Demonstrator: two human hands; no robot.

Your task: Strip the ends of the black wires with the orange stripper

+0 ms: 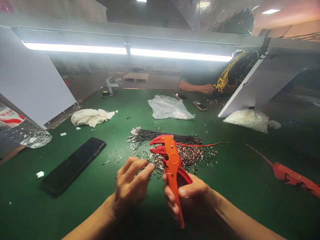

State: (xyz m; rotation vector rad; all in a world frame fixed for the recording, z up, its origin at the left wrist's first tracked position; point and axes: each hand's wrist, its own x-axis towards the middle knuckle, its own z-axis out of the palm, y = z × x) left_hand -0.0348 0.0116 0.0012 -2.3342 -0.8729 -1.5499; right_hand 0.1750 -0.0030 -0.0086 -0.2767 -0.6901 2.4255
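Note:
My right hand (192, 193) is wrapped round the handles of an orange and red wire stripper (172, 156), its jaws pointing up and left. Just left of the tool, my left hand (132, 180) is closed, thumb and fingers bent together; whatever they hold is too small or hidden to make out. Behind the stripper lies a bundle of black wires (172, 136) with metal terminals at the left end. A heap of short wire pieces and loose terminals (192, 155) spreads in front of it, partly covered by the tool.
A black phone (75, 165) and a plastic bottle (32, 136) are at left. A white cloth (92, 117) and clear bag (170, 107) lie farther back. At right are another red-orange tool (292, 176) and a filled bag (247, 119). Across the table a person's hand (207, 88) is near yellow wires (225, 75).

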